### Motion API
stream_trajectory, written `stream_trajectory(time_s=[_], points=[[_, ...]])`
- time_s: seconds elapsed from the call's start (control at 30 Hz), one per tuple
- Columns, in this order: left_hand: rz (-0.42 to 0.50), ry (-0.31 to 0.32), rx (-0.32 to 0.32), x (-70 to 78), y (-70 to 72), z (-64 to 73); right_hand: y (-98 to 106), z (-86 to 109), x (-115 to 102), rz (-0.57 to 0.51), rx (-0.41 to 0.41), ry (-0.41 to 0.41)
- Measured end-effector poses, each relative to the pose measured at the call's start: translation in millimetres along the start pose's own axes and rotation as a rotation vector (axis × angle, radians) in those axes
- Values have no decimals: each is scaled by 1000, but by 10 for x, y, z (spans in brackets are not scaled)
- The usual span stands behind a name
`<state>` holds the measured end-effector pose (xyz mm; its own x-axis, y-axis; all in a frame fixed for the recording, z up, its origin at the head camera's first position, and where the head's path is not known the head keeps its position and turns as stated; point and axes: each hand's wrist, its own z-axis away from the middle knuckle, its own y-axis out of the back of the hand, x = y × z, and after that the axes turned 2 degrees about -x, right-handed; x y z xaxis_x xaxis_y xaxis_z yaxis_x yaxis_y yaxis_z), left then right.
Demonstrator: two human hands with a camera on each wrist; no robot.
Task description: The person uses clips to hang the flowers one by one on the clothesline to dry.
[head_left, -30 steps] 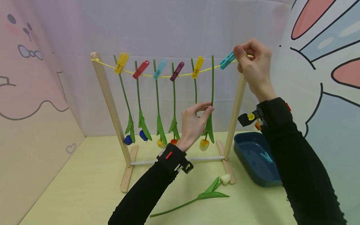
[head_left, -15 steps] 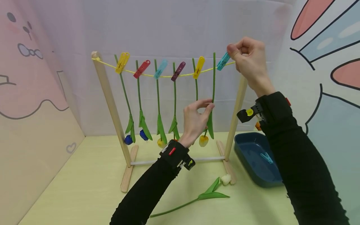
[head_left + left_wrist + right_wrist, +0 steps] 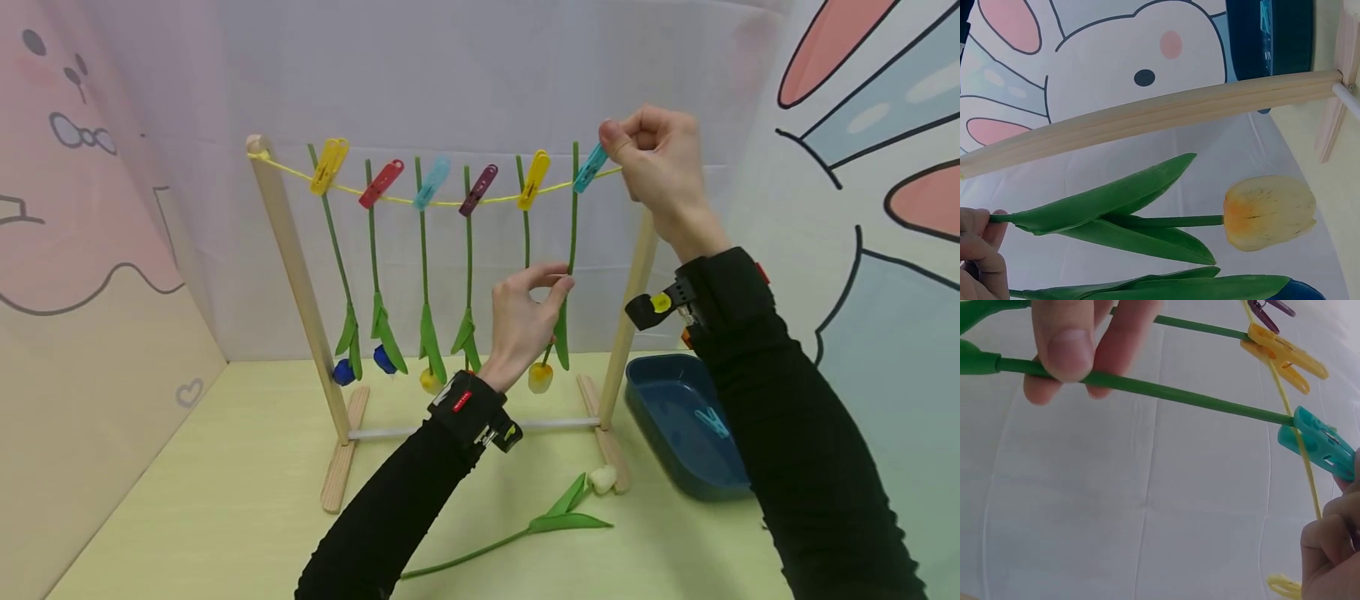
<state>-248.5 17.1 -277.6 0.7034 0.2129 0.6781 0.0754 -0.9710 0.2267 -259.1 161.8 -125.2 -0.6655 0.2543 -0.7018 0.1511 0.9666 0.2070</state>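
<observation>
My left hand [image 3: 525,321] pinches the green stem of a yellow-orange artificial tulip [image 3: 1269,212], which hangs bloom down with its stem upright across the yellow string [image 3: 495,200]. My right hand [image 3: 663,171] pinches the handle end of a teal clothespin [image 3: 1319,444]. In the right wrist view the clothespin's jaws sit around the stem near its top, right at the string. Left of it, a yellow clothespin [image 3: 533,180] holds another stem on the string. Further left, purple [image 3: 478,190], light blue [image 3: 431,183], red [image 3: 381,183] and yellow clothespins hold more hanging tulips.
The string runs between two posts of a wooden frame [image 3: 296,292]. A white tulip [image 3: 551,521] lies on the table in front. At the right stands a dark blue basin [image 3: 675,442] with a light blue clothespin [image 3: 712,422] inside.
My right hand has moved left with the teal clothespin, bringing its jaws from beside the stem onto it at the string. My left hand has shifted slightly up and right, still pinching the stem.
</observation>
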Motion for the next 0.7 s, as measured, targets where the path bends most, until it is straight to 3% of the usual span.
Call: stream_trajectory(time_s=[0.3, 0.43, 0.53, 0.6, 0.7], points=[[15, 32, -17, 13, -28, -8, 21, 33, 4, 73, -42, -10], [-41, 10, -20, 13, -12, 28, 47, 56, 9, 133, -77, -32], [-82, -47, -29, 1, 21, 141, 86, 128, 20, 215, -92, 6], [-88, -86, -59, -24, 51, 272, 128, 225, 68, 272, -58, 96], [-62, -79, -189, -93, 114, 522, 256, 458, 233, 321, 38, 220]])
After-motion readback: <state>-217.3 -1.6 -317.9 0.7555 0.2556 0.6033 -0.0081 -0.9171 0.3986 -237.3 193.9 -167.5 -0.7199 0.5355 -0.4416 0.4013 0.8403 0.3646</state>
